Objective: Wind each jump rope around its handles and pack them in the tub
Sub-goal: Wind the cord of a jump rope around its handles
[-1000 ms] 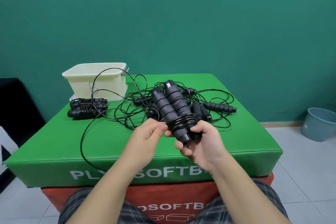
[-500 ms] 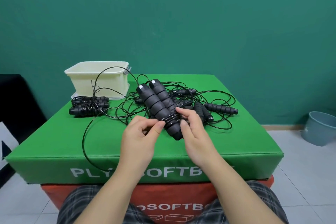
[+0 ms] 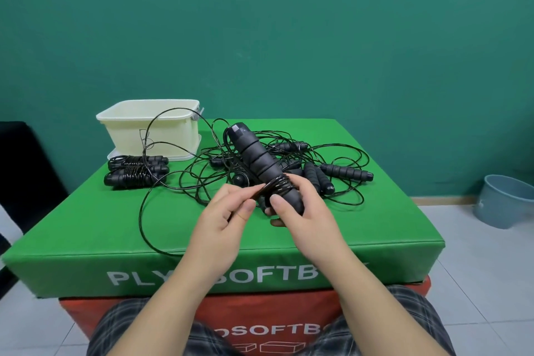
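My right hand (image 3: 300, 205) grips a pair of black jump-rope handles (image 3: 257, 159) near their lower end, tilted up and to the left above the green box. Several turns of thin black cord (image 3: 278, 185) wrap the handles just above my fingers. My left hand (image 3: 228, 211) pinches that cord beside the handles. A long loop of it hangs over the box's front left. A cream tub (image 3: 153, 130) stands at the back left. Two wound ropes (image 3: 135, 173) lie in front of the tub. A tangle of loose ropes and handles (image 3: 332, 173) lies behind my hands.
Everything lies on a green padded box (image 3: 86, 228) set on an orange-red box (image 3: 277, 315). A grey-blue bucket (image 3: 505, 199) stands on the tiled floor at the right. A green wall is close behind. My knees in checked trousers are below.
The handle pair has turned so that only one handle shows from above. My right hand has regripped it lower down. My left hand has brought the cord round beside the windings.
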Demonstrator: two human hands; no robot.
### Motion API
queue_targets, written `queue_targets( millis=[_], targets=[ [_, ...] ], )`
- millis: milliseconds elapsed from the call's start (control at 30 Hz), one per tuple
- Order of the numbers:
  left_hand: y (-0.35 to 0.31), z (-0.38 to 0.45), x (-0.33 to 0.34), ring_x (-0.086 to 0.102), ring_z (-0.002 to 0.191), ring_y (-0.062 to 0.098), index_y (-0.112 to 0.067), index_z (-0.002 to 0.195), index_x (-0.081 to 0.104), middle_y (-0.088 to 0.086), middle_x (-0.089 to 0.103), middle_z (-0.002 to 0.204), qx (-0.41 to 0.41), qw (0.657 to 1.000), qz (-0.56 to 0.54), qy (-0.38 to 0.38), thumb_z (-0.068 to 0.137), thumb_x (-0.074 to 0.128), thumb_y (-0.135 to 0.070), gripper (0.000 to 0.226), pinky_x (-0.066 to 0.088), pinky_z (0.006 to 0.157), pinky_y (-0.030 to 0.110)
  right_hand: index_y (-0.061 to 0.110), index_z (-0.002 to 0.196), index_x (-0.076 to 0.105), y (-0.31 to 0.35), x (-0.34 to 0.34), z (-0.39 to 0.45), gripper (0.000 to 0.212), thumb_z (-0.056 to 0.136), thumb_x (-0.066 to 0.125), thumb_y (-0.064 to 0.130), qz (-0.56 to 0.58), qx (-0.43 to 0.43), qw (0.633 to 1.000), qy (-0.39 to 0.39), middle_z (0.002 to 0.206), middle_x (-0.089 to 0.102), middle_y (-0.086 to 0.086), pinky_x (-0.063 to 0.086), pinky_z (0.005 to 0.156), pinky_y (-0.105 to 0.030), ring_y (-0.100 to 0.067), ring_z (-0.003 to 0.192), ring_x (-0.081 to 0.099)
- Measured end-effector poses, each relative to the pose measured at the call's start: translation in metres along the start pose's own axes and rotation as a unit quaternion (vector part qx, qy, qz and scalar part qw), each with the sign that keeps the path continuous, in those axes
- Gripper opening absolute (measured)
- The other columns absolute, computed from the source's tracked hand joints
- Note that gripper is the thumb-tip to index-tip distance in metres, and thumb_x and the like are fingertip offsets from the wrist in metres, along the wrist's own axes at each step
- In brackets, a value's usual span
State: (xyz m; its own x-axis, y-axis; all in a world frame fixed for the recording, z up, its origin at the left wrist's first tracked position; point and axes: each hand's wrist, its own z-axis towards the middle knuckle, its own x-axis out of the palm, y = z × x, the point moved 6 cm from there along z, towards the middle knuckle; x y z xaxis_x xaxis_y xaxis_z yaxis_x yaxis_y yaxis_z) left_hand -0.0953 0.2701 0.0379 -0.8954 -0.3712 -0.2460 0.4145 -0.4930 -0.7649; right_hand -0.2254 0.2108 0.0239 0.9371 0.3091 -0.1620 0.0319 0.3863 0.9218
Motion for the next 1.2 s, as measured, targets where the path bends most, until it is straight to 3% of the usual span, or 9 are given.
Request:
queue_targets(
  millis=[67,167,300,467,667,867,1033,1133,1200],
  targets=[
    [0.008,0.000,-0.001,0.056,0.088,-0.001,-0.047,0.101,0.061,-0.017,0.060,0.093,-0.031,0.999,-0.029,-0.016,0.088,0.050,-0.026,0.027,0.041,0.081,0.014,0.036,0.110,0.049,0.001,0.003,-0.002,0.030,0.093,0.059,0.014,0.043,0.004,0.999,0.008,0.105,0.065,-0.006,0.057,0.073,-0.031,-0.026,0.092,0.067],
    [0.022,0.000,-0.004,0.053,0.078,-0.005,-0.036,0.098,0.048,-0.012,0.056,0.091,-0.098,0.993,-0.025,-0.058,0.091,0.054,-0.029,0.012,0.040,0.076,0.023,0.029,0.115,0.050,0.001,0.011,-0.005,0.026,0.093,0.057,0.020,0.107,0.018,0.994,0.023,0.108,0.064,-0.011,0.056,0.068,-0.029,-0.026,0.091,0.067],
    [0.025,0.004,-0.003,0.054,0.084,-0.002,-0.031,0.102,0.050,-0.014,0.057,0.092,-0.106,0.992,0.054,-0.045,0.097,0.044,-0.017,0.016,0.037,0.072,0.008,0.020,0.119,0.047,0.006,0.019,-0.007,0.036,0.085,0.050,0.030,0.169,0.017,0.984,0.048,0.091,0.069,0.000,0.051,0.061,-0.025,-0.021,0.077,0.068],
    [0.026,0.002,-0.004,0.032,0.050,0.004,-0.021,0.071,0.066,-0.006,0.042,0.059,-0.139,0.980,-0.137,-0.046,0.089,0.052,-0.027,0.024,0.026,0.047,0.015,0.025,0.113,0.046,0.010,0.019,-0.008,0.031,0.086,0.043,0.040,0.134,0.008,0.990,0.051,0.089,0.066,0.001,0.046,0.056,-0.024,-0.016,0.071,0.063],
    [0.026,0.000,-0.008,0.041,0.042,-0.001,-0.012,0.081,0.062,-0.010,0.056,0.050,-0.203,0.947,-0.225,-0.111,0.078,0.068,-0.003,0.011,0.035,0.048,0.013,0.067,0.114,0.037,0.014,0.005,-0.004,0.040,0.089,0.043,0.037,-0.038,-0.096,0.994,-0.047,0.125,0.042,0.009,0.045,0.099,-0.036,-0.009,0.105,0.053],
    [0.020,0.005,-0.010,0.044,0.048,0.001,-0.014,0.076,0.062,0.003,0.053,0.064,-0.189,0.965,-0.128,-0.128,0.073,0.074,-0.004,0.016,0.037,0.048,0.008,0.043,0.119,0.054,0.025,0.006,-0.007,0.050,0.089,0.038,0.007,-0.129,-0.158,0.978,-0.047,0.121,0.042,0.008,0.025,0.097,-0.003,0.013,0.113,0.038],
    [0.014,0.002,-0.014,0.046,0.055,0.006,-0.014,0.071,0.064,0.004,0.059,0.067,-0.150,0.978,-0.070,-0.129,0.066,0.072,-0.032,0.020,0.037,0.052,0.010,0.042,0.132,0.040,0.024,0.011,-0.006,0.052,0.083,0.044,0.025,-0.139,-0.107,0.983,0.043,0.134,0.036,0.008,0.018,0.101,-0.001,0.018,0.122,0.028],
    [0.011,0.002,-0.014,0.044,0.049,-0.003,-0.017,0.066,0.063,0.000,0.055,0.068,-0.125,0.984,-0.023,-0.127,0.076,0.073,-0.016,0.014,0.034,0.051,0.007,0.028,0.145,0.035,0.020,0.017,-0.006,0.076,0.075,0.059,0.045,-0.183,-0.108,0.975,0.065,0.140,0.034,0.005,0.019,0.108,-0.007,0.007,0.131,0.029],
    [0.010,0.001,-0.010,0.045,0.048,-0.001,-0.020,0.066,0.063,-0.001,0.055,0.070,-0.115,0.987,0.001,-0.112,0.080,0.071,-0.010,0.018,0.033,0.049,0.007,0.020,0.147,0.034,0.017,0.017,-0.005,0.081,0.078,0.073,0.037,-0.209,-0.112,0.970,0.048,0.140,0.038,0.002,0.019,0.107,-0.006,0.003,0.129,0.032]
  ],
)
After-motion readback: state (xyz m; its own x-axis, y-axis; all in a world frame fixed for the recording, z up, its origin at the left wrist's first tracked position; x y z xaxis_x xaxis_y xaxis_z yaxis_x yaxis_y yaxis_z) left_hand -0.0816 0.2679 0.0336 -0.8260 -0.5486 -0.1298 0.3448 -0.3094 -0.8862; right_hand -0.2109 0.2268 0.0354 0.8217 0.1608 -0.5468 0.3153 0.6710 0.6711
